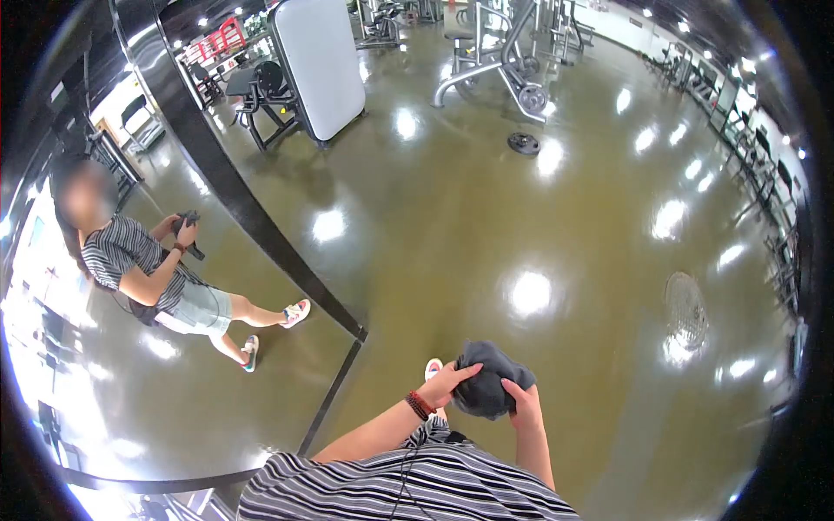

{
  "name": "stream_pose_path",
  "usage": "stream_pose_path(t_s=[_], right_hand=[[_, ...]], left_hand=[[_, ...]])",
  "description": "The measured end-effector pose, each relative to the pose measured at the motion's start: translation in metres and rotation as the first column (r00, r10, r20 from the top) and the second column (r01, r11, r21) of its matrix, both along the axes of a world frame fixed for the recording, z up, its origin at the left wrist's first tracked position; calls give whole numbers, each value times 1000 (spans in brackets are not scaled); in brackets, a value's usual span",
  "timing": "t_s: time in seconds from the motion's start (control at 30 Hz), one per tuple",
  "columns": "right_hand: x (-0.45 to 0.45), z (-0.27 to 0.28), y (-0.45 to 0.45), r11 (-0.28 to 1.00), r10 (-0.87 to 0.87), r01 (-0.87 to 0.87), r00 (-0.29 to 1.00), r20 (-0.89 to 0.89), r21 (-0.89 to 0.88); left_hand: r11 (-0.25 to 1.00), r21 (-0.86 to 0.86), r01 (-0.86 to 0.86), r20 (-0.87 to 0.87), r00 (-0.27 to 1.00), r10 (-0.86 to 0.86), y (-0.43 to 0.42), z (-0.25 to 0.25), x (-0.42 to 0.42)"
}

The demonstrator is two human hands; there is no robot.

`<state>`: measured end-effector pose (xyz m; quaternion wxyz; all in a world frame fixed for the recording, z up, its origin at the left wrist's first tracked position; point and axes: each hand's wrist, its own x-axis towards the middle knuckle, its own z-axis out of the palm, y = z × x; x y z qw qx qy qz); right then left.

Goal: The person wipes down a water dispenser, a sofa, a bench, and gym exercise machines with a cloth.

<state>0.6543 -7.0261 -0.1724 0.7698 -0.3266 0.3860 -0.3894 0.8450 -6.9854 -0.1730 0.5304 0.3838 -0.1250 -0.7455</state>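
Observation:
A bunched dark grey cloth (pixel 486 382) is held in front of my body at waist height, above the floor. My left hand (pixel 447 382) is closed on its left side, thumb lying over the top. From the right, my right hand (pixel 523 406) grips the cloth's other edge, with its thumb on the upper surface. Most of the fingers of both hands are hidden beneath the folds. A beaded bracelet (pixel 420 404) circles my left wrist. In the mirror on the left, the reflected cloth (pixel 188 224) shows a part hanging down.
A tall mirror with a dark frame (pixel 261 230) stands close on my left. Ahead are a weight plate (pixel 524 143) on the glossy floor, a metal exercise machine (pixel 499 74) and a white-panelled machine (pixel 321 69). A round floor cover (pixel 686 311) lies to the right.

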Motion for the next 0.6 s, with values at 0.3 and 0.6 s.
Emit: stream_pose_path(t_s=[0.3,0.6], right_hand=[[69,48,-162,1000,-17,16,996,-90,-5],[173,58,-265,970,245,-245,969,21,1]], left_hand=[[995,-97,6,-60,998,-12,-163,16,64],[969,-45,-242,-6,970,242,-232,31,161]])
